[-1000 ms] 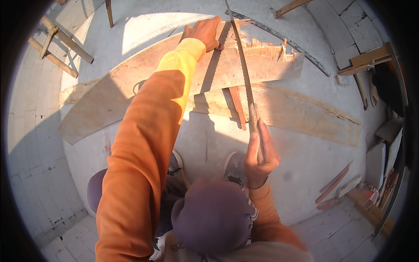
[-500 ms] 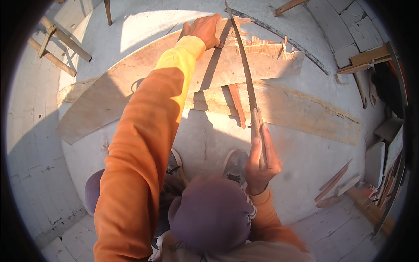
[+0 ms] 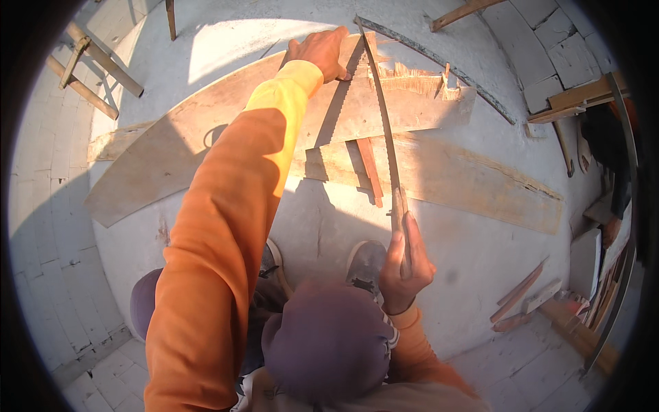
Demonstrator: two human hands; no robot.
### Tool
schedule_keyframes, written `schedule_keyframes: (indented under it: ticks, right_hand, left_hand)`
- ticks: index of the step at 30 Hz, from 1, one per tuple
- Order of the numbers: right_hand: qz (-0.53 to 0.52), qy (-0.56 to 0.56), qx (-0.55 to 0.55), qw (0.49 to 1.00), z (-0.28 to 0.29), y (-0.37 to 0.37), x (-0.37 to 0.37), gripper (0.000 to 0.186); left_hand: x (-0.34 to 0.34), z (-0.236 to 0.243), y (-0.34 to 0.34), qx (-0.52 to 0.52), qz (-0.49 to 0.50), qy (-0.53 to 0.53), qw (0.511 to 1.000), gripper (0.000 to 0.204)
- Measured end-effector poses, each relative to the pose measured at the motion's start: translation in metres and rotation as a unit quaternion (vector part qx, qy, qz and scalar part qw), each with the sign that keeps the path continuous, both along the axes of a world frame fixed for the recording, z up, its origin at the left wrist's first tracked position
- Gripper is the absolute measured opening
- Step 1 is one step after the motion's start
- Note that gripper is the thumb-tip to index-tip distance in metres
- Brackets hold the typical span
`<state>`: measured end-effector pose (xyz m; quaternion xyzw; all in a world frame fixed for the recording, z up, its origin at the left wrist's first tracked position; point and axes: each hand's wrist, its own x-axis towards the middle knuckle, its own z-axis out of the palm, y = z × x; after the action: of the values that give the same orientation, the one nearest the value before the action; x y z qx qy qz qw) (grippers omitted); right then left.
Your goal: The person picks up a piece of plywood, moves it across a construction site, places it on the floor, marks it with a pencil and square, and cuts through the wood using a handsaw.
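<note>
A wide, thin wooden board (image 3: pixel 412 113) with a splintered far edge lies across a longer plank (image 3: pixel 473 172). At its far edge my left hand (image 3: pixel 322 53) is closed on the board, the thumb pressed on top and the other fingers partly hidden. My right hand (image 3: pixel 406 269) grips the wooden handle of a handsaw (image 3: pixel 384 113), close in front of me. The saw's long, narrow toothed blade points away from me across the board, just right of my left hand, and casts a jagged shadow on the wood.
A narrow reddish wood strip (image 3: pixel 368 165) juts from under the board. My shoes (image 3: pixel 366 264) stand on the near floor. At right, a co-worker's hand (image 3: pixel 610 231) and dark sleeve reach in by leaning boards. Wood scraps (image 3: pixel 519 292) lie nearby; a wooden frame (image 3: pixel 96 69) stands far left.
My right hand has drawn the saw slightly back toward me, its tip now lower in view. A co-worker's arm has come in at the right. My left hand stays put.
</note>
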<state>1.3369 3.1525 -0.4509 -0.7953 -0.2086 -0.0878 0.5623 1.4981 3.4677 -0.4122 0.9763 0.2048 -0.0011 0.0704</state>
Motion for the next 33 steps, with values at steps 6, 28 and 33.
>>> schedule_keyframes:
  ticks: [6,28,33]
  right_hand:
    - [-0.022,-0.010,0.035,0.999,0.026,0.064,0.090,0.031]
    - [-0.034,0.030,0.038,0.998,0.019,0.006,0.035,0.033]
    - [-0.014,0.043,0.030,0.999,0.019,-0.008,0.020,0.033]
  left_hand:
    - [0.011,-0.002,-0.020,-0.017,-0.012,0.004,1.000,0.081]
    - [0.008,-0.015,0.005,-0.026,-0.017,-0.022,0.999,0.086]
    - [0.007,-0.020,0.012,-0.004,-0.022,-0.029,0.999,0.086]
